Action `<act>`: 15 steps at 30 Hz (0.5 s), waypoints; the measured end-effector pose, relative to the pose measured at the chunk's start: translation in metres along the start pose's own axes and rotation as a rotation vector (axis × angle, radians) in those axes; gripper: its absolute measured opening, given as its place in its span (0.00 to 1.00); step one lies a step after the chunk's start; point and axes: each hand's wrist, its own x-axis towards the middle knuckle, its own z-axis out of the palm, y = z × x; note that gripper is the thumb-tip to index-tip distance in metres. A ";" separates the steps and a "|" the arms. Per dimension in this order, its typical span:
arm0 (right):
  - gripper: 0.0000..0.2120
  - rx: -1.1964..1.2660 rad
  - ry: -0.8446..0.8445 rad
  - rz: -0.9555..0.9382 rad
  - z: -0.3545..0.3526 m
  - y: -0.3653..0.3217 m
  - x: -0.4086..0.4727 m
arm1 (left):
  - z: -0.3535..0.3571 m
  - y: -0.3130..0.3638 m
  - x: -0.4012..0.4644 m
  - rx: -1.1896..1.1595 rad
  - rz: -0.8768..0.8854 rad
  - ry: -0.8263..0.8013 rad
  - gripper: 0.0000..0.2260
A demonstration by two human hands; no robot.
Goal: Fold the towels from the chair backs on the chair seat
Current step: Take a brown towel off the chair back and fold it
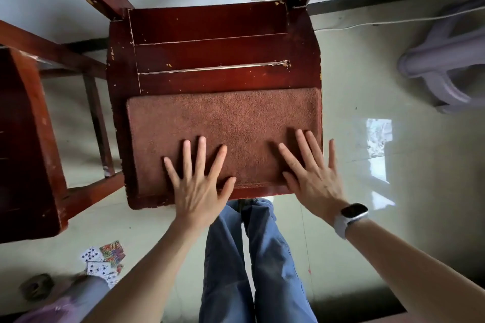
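Both hands [199, 189] flat, towel [223, 123] beneath

no readable text, playing cards [103, 259] too blurred

Rust-brown towel [223, 128] on dark red chair seat [210, 55]

Both hands [199, 189] [312, 178] flat, fingers spread.
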 end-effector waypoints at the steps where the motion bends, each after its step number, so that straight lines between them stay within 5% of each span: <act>1: 0.26 -0.023 -0.023 0.007 0.004 0.004 -0.002 | 0.002 -0.001 -0.001 0.012 -0.017 -0.010 0.29; 8: 0.20 0.196 0.075 0.021 -0.005 0.021 0.000 | 0.000 -0.002 0.001 0.028 -0.023 -0.051 0.30; 12: 0.14 0.602 0.234 0.441 -0.024 0.017 0.018 | -0.003 -0.001 0.002 0.042 -0.029 -0.067 0.29; 15: 0.12 0.665 0.088 0.707 -0.033 0.014 0.036 | -0.005 -0.001 0.002 0.039 -0.034 -0.075 0.29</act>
